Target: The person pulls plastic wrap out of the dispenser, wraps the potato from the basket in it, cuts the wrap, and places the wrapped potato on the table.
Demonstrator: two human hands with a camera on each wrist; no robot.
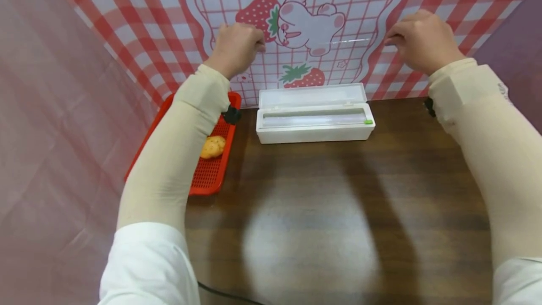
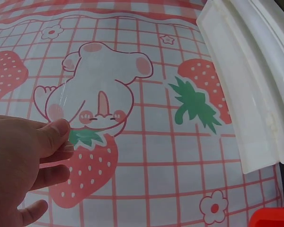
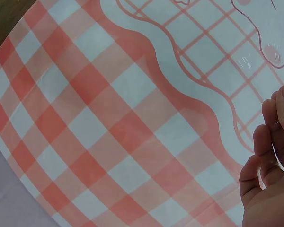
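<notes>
A nearly invisible sheet of clear plastic wrap (image 1: pixel 354 41) stretches between my two hands, showing mainly by its glints. My left hand (image 1: pixel 238 47) pinches one side of it; thumb and index finger meet on the film (image 2: pixel 63 92) in the left wrist view. On the other side, the thumb and fingertips of my right hand (image 1: pixel 423 41) pinch together, with shine on the film (image 3: pixel 246 62) beside them. Both hands are held over the patterned cloth. Below and between them, a white wrap dispenser box (image 1: pixel 315 134) stands with its lid raised and a roll (image 1: pixel 313 120) inside.
A red plastic basket (image 1: pixel 218 180) with a yellowish potato-like item (image 1: pixel 213 147) stands at the left, partly hidden by my left arm. A red-and-white strawberry cloth (image 1: pixel 262 65) covers the far side. Brown wooden tabletop (image 1: pixel 305 192) lies nearer, with a dark cable (image 1: pixel 224 292) at its front.
</notes>
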